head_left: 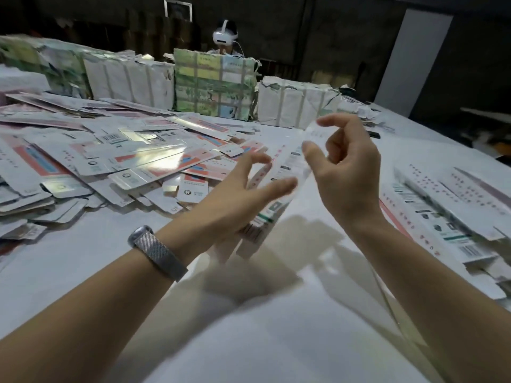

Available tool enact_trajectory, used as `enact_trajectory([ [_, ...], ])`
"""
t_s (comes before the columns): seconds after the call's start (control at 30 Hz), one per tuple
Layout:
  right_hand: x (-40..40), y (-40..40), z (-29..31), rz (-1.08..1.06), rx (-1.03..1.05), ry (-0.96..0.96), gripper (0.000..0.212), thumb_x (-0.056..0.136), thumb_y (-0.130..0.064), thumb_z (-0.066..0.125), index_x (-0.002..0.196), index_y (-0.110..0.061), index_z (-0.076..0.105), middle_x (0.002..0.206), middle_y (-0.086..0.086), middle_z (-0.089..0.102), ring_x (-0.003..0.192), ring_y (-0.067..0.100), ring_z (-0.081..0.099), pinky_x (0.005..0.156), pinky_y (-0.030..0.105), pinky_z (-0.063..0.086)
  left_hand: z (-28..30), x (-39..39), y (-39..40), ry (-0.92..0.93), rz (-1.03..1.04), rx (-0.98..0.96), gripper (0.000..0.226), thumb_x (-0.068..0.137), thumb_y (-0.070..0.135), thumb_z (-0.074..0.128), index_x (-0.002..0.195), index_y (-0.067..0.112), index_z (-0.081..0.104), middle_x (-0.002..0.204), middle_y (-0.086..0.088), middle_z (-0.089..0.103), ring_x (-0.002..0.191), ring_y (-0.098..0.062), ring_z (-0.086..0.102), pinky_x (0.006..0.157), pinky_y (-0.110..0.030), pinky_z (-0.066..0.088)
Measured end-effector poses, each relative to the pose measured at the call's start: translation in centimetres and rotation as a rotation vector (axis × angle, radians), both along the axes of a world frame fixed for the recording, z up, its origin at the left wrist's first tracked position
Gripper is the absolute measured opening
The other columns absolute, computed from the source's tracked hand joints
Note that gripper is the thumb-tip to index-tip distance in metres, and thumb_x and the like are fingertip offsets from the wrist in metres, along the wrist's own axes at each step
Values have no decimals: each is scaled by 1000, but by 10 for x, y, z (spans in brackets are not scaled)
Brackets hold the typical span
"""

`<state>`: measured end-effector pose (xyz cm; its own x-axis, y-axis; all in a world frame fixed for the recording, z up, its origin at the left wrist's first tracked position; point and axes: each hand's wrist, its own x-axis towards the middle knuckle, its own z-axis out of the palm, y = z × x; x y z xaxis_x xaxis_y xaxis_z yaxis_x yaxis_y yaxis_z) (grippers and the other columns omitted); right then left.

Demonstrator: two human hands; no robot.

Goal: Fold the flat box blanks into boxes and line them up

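Best squeezed gently along the long creases so the sleeve pops square, then set beside the folded boxes (448, 205) right of the hands. Long, narrow, white printed box (279, 172), blurred, held up between both hands. Left hand (243, 189) supports it with loosely spread fingers; right hand (345, 164) curls beside it, contact unclear.

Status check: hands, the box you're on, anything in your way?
Both hands on a long white printed cardboard box blank, held above the table. Left hand lower, right hand upper. Grip blurred.
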<state>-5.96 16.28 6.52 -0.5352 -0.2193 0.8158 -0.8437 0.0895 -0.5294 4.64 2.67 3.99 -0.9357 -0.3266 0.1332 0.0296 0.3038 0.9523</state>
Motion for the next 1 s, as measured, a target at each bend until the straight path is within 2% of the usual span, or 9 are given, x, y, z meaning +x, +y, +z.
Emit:
enact_trajectory([
  [0.1,-3,2,2,22,-206,-29,16,91,-13,59,102,-20,51,68,-5,37,62,8,38,59,26,38,-1,1,4,-20,-53,44,58,77,53,79,125,49,46,75,12,67,52,-1,57,47,-15,42],
  [0.2,-6,-1,0,117,-191,-285,11,93,-22,54,102,-28,53,76,-6,46,67,12,44,58,30,39,6,7,7,-63,-130,248,55,76,49,58,129,35,51,97,-8,60,69,-18,58,63,-30,42],
  [0.27,-8,-4,-5,148,-70,-403,18,98,-27,52,115,-35,53,93,-6,53,79,11,53,61,24,42,9,9,6,-76,-245,358,60,72,43,48,129,26,55,112,-11,69,83,-25,72,71,-38,54],
  [0.4,0,-5,-12,183,119,-200,39,100,-25,52,139,-32,48,118,-3,47,96,-2,52,72,11,48,15,16,0,-22,-361,397,55,67,25,45,120,32,56,92,4,78,84,-21,77,69,-38,64],
  [0.53,8,-5,-5,170,105,-192,38,93,-34,55,131,-26,59,108,-10,44,92,-7,50,74,9,47,14,18,-5,-30,-440,490,54,75,28,46,127,25,59,99,-8,76,93,-28,75,80,-50,61],
  [0.67,13,-1,3,224,97,-330,15,85,-40,64,94,-29,72,97,-1,57,80,6,56,73,18,49,5,10,-10,-78,-492,459,62,89,67,48,128,20,60,107,-20,73,92,-37,74,76,-41,61],
  [0.77,14,-1,4,255,138,-465,13,85,-34,75,83,-22,71,77,0,62,67,8,54,66,27,46,-6,-4,-11,-94,-477,488,85,73,88,56,120,18,68,99,-23,68,87,-39,69,77,-44,58],
  [0.93,5,8,18,241,421,-545,25,92,-35,65,76,-16,64,52,-20,54,48,-5,48,46,8,33,-21,-21,-13,-91,-400,481,80,67,88,64,117,27,74,121,-31,64,102,-59,64,89,-64,54],
  [1.0,2,13,22,257,474,-521,26,94,-33,63,76,-14,64,50,-20,50,48,-4,45,45,8,31,-24,-21,-15,-1,-386,385,66,86,78,54,126,27,70,114,-23,70,101,-45,70,84,-46,60],
])
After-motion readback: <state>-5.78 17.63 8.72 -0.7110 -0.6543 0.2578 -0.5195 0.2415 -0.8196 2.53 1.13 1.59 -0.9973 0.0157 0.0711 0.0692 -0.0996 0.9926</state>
